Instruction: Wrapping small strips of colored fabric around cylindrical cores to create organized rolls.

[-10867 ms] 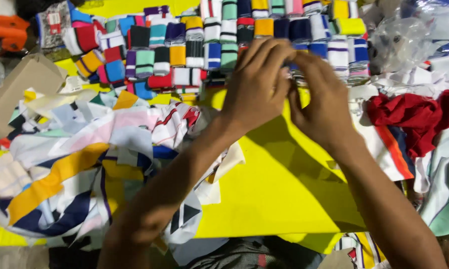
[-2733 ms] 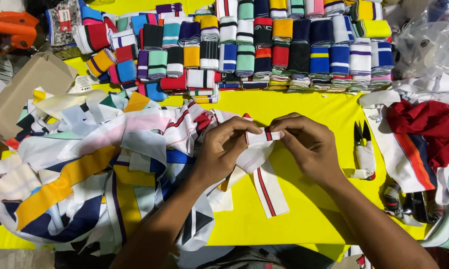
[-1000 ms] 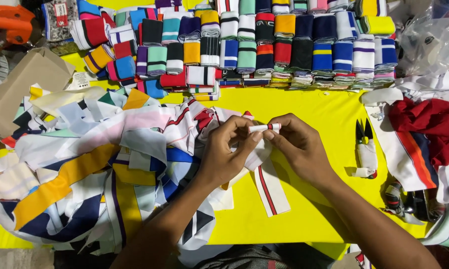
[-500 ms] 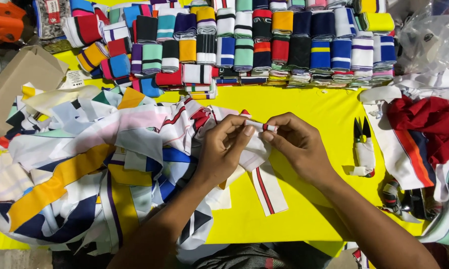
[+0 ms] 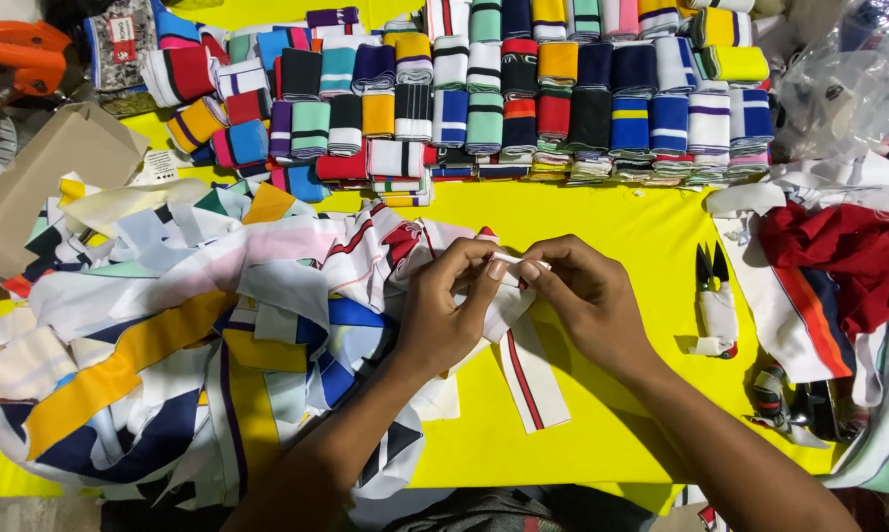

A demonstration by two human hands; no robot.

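Now both hands meet fingertip to fingertip, left hand (image 5: 444, 315) and right hand (image 5: 587, 300) pinching the white striped band (image 5: 528, 369), barely moved since before.

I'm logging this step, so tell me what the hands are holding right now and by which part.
Both the left hand and right hand pinch the folded upper end of a white knit strip with a red stripe.

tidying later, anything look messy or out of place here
Yes: the loose heap of striped fabric strips sprawls tangled over the yellow table, unlike the neat rows of folded striped bands behind. Small black snips lie loose.
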